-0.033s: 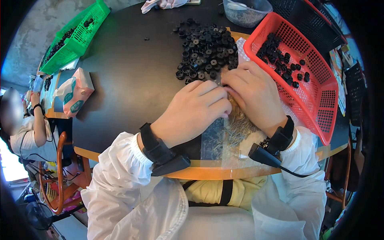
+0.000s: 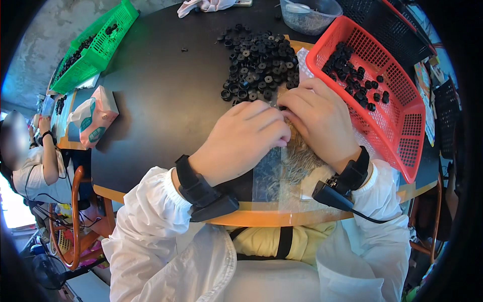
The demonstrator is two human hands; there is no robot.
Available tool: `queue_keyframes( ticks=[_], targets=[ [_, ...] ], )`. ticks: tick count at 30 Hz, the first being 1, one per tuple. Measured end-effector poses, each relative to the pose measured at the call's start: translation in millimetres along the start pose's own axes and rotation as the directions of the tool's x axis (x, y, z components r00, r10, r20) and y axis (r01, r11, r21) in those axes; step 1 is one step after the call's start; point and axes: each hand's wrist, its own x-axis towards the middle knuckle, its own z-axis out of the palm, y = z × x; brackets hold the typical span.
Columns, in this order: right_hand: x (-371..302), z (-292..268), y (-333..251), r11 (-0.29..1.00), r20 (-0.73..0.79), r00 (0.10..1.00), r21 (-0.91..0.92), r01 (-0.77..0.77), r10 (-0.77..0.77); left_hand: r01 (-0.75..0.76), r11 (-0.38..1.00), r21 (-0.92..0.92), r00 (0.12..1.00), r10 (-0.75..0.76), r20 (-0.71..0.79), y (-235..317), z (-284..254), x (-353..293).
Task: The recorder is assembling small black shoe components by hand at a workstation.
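My left hand [image 2: 245, 138] and my right hand [image 2: 320, 117] meet at the near edge of a heap of round black plastic caps [image 2: 261, 65]. The fingertips of both are curled in and pressed together. Whatever they pinch is hidden behind the fingers. Below my right palm, many thin metal pins [image 2: 297, 163] lie on a clear plastic sheet [image 2: 266, 183] at the table's front edge. Some caps in the heap show a hole in the middle, others an open hollow side.
To the right, a red basket [image 2: 415, 118] holds loose black parts. Behind it stand a clear bowl [image 2: 309, 22] of small metal pieces and black crates [image 2: 387, 25]. At left are a tissue pack [image 2: 100, 116], a green basket [image 2: 108, 43] and another person [image 2: 43, 171] seated.
The fingers of my left hand have shifted very slightly against my right fingertips. Everything else stays in place.
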Motion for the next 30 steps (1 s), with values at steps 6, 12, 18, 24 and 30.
queue_keyframes(
  ticks=[6,12,18,24,30],
  targets=[
    [-6,3,-6,0.933,-0.054,0.984,0.329,-0.143,0.170,0.234,0.949,-0.211,0.951,-0.268,-0.154,-5,-16,0],
    [-6,1,-18,0.562,0.072,0.932,0.780,-0.276,0.356,0.263,0.846,-0.464,0.913,-0.373,-0.163,-3,-18,-1],
    [-8,1,-20,0.432,0.155,0.916,0.844,-0.318,0.371,0.203,0.940,-0.276,0.945,-0.261,-0.196,-6,-17,0],
    [-11,0,-20,0.427,0.110,0.913,0.858,-0.287,0.393,0.198,0.968,-0.156,0.957,-0.225,-0.183,-5,-18,0],
    [-10,-4,-21,0.297,0.206,0.896,0.894,-0.336,0.394,0.133,0.991,-0.028,0.959,-0.136,-0.248,0,-19,2]
  ],
)
